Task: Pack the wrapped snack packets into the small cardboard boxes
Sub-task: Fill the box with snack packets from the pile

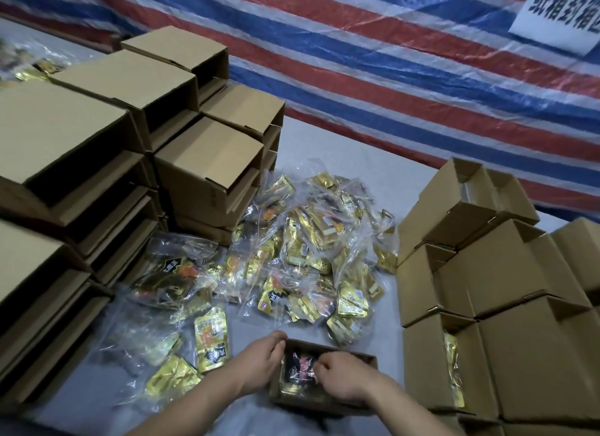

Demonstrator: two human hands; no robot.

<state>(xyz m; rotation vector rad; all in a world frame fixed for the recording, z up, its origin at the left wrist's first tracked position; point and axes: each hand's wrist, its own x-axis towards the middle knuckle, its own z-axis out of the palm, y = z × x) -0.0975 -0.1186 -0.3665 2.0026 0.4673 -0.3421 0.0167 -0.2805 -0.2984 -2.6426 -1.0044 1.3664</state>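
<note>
Right hand (341, 379) with fingers curled, pinching the clear wrap of a dark snack packet (300, 369) and pushing it down into the small open box (324, 400) near the front edge of the bench. Left hand (264, 359) with its grip curled over the left wall of that box, holding it in place. Packet mostly inside, top part poking up. Could snag: loose plastic wrap catching on the box rim and bunching up, so the box might not close flat. Could slip too: a hard push, a light box, a smooth grey bench (324, 150), and the box sliding away if the left hand lets go. Just past the box, a big heap of gold packets (311, 250) in the middle of the bench, some touching each other, easy to knock or drag along with a sleeve or wrist. At the left edge, tall stacks of empty boxes (97, 137), close to the heap. At the right edge, filled boxes (487, 306) piled up with open tops; a bump there could tip one and spill packets. Behind it all, a striped sheet (389, 62).
</note>
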